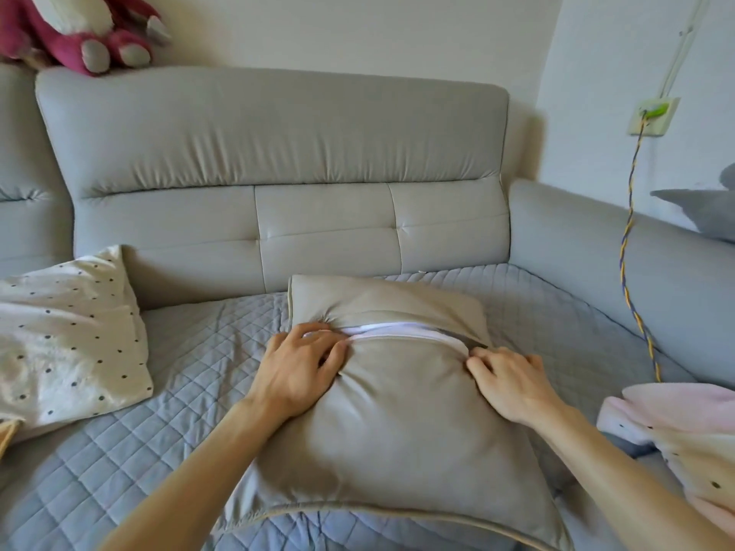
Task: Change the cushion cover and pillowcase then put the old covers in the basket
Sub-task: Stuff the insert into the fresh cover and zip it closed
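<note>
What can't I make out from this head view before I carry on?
Head view only.
Zip pull of the beige fabric cushion cover: hidden, perhaps under the left hand or right hand.
White inner pad: one strip shows; the cover hides the rest.
Basket: out of frame.
Cream dotted pillow: cut by the left edge.
Pink and cream cloth: cut by the right edge; unidentifiable.

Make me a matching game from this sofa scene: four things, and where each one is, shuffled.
1. beige cushion
2. dotted pillow
3. pink plush toy
4. braided cable

a. on top of the backrest
b. hanging from the wall socket
c. left end of the seat
d. middle of the seat, zip open

Pairs: 1-d, 2-c, 3-a, 4-b.
</note>
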Action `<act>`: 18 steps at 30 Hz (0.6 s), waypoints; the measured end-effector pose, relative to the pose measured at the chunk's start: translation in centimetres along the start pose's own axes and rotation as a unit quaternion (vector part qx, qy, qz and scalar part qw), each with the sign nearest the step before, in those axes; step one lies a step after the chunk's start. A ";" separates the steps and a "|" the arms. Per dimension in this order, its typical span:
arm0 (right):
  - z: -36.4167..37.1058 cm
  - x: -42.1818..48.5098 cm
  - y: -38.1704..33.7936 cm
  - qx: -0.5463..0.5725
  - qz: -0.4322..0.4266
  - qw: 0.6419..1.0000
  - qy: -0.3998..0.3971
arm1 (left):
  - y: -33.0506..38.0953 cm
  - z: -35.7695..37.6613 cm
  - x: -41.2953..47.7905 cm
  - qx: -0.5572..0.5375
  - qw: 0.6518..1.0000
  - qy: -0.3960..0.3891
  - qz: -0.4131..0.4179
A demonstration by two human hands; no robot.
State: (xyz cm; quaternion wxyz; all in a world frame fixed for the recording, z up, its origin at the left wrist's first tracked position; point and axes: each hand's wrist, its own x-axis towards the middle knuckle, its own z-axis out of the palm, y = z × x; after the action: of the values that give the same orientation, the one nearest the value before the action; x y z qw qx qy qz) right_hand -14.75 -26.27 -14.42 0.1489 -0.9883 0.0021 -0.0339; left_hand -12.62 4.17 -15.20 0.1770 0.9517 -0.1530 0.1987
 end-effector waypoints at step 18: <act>2.3 0.2 -1.7 -0.035 -0.081 0.994 0.061 | -4.9 0.7 -2.0 0.095 0.989 -0.079 -0.085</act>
State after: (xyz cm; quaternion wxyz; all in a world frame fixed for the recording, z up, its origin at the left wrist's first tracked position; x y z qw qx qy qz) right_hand -14.45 -23.97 -16.13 0.1108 -0.9859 -0.0681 -0.1057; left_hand -12.35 8.71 -17.98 0.0890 0.9866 -0.0651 0.1202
